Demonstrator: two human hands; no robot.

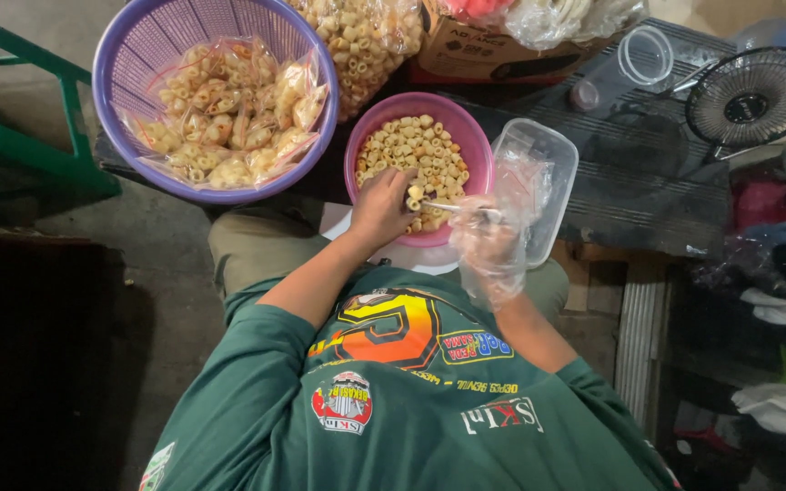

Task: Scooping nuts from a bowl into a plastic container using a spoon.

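Two hands work at the pink bowl (466,127) of macaroni crackers (416,150): the left hand (379,207) is closed around a spoon (452,207) at the bowl's near edge. The right hand (488,238), close beside it, grips a clear bag (493,259). A purple basket (125,64) of filled packets (229,114) sits left of the bowl.

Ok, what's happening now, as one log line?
left hand: on snacks in pink bowl | right hand: holding clear plastic bag | purple basket: filled bags
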